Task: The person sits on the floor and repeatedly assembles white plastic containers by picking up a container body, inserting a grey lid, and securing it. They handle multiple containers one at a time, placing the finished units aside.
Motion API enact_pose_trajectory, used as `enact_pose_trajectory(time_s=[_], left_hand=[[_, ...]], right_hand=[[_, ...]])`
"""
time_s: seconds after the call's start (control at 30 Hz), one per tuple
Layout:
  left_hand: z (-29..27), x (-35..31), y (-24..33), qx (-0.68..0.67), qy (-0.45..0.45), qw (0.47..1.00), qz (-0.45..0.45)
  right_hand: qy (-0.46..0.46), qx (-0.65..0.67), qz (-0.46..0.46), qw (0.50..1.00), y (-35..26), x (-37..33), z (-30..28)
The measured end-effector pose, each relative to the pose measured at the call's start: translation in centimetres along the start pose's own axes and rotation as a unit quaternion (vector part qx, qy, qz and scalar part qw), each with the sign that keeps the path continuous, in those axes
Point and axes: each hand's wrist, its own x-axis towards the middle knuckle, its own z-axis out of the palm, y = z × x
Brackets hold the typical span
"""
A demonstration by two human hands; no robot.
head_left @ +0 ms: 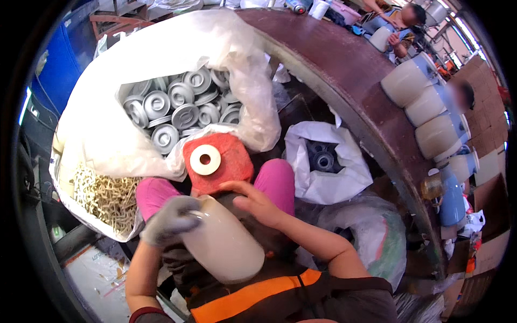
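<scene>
My left hand (pixel 171 219), in a grey glove, grips the top end of a pale, milky plastic jug (pixel 229 245). The jug lies tilted across my lap, its rounded base toward my body. My bare right hand (pixel 253 203) is held above the jug's upper end with fingers stretched out, the fingertips near the lower edge of a red cloth-covered pad (pixel 237 161). On that pad rests a cream ring-shaped disc (pixel 205 160) with a dark round hole. How the gloved fingers close on the jug is partly blurred.
A big white sack (pixel 97 129) of grey round lids (pixel 180 94) stands ahead. Small beige parts (pixel 107 202) fill a bag at left; dark rings (pixel 325 160) lie in a white bag (pixel 301 180) at right. A curved brown table (pixel 344 70) carries several jugs (pixel 425 105). Another person (pixel 396 27) works beyond.
</scene>
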Motion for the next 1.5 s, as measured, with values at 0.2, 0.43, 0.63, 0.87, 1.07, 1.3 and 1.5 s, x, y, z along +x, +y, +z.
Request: enact_pose_trajectory(time_s=[0.2,0.43,0.63,0.87,1.07,1.3,1.5], left_hand=[[3.8,1.3,0.0,0.001,-0.061,0.995,0.078],[3.4,-2.0,-0.5,0.076,0.083,0.977,0.182],[3.4,-4.4,-1.0,0.084,0.173,0.963,0.19],[1.9,-3.7,0.9,0.034,-0.048,0.973,0.224],[2.4,-8.5,2.2,0.091,0.075,0.958,0.263],[3.2,-6.1,3.5,0.108,0.034,0.966,0.232],[5.1,-8.1,3.5,0.128,0.085,0.955,0.252]], right_hand=[[0.017,0.063,0.03,0.997,2.2,0.2,3.3],[-0.064,-0.166,-0.214,0.96,-1.3,-0.1,4.4],[-0.091,-0.176,-0.24,0.95,-1.2,0.2,6.3],[-0.192,-0.24,-0.265,0.914,-3.4,0.6,5.5],[-0.203,-0.215,-0.28,0.913,-6.5,-1.9,7.7],[-0.234,-0.188,-0.261,0.917,-5.3,0.3,5.6],[-0.256,-0.195,-0.287,0.902,-6.1,-2.3,4.7]])
